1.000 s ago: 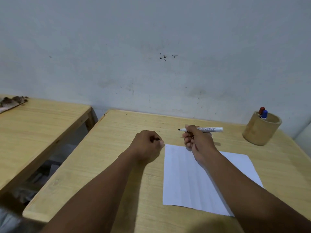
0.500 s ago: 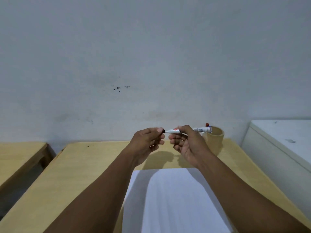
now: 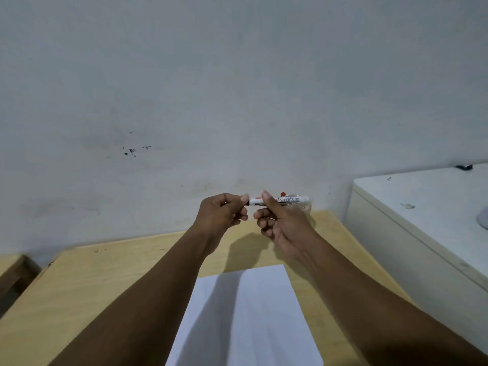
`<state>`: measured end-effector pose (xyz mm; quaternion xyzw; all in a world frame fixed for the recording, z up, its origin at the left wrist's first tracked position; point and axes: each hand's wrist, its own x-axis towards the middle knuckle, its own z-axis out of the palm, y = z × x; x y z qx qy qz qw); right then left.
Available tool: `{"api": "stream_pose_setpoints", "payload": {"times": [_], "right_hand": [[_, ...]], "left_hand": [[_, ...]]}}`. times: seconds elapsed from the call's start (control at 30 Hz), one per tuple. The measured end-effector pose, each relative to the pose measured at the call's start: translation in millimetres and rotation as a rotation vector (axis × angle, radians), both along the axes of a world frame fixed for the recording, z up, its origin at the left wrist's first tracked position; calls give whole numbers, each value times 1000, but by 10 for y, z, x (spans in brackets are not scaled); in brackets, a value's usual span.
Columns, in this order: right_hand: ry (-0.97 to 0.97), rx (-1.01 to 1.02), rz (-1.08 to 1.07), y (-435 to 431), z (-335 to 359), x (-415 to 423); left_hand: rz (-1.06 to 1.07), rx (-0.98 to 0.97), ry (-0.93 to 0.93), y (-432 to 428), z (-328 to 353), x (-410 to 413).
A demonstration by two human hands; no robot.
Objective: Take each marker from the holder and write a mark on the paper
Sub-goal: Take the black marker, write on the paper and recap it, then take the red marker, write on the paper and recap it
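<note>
My right hand [image 3: 281,223] grips a white marker [image 3: 286,200] by its barrel and holds it level in the air above the far part of the wooden table [image 3: 111,276]. My left hand [image 3: 224,212] pinches the marker's dark cap at the marker's left end, so both hands meet there. The white paper [image 3: 253,320] lies flat on the table below my forearms. The holder [image 3: 307,207] is blurred and mostly hidden behind my right hand and the marker. A red marker tip [image 3: 283,193] shows above it.
A white cabinet [image 3: 422,215] stands against the table's right side, higher than the tabletop. A second wooden table [image 3: 10,265] sits at the left with a gap between. The grey wall rises right behind the table.
The camera has tilted up and to the right. Both hands rose from the paper, and my left hand brought the cap onto the marker's tip.
</note>
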<state>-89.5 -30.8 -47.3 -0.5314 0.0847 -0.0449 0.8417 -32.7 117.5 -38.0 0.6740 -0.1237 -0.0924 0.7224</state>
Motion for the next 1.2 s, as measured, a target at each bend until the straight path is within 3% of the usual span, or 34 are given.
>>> {"api": "stream_pose_setpoints", "payload": {"times": [0.2, 0.43, 0.83, 1.07, 1.2], "right_hand": [[200, -437, 27, -759, 169, -47], [234, -468, -161, -1442, 112, -185], [263, -534, -109, -1222, -159, -58], [267, -509, -82, -1050, -191, -117], [249, -342, 9, -730, -33, -70]], "left_hand": [[105, 236, -362, -405, 375, 174], [71, 647, -605, -853, 519, 340], [-114, 958, -597, -1062, 125, 401], [36, 872, -645, -965, 153, 414], [155, 775, -681, -699, 341, 317]]}}
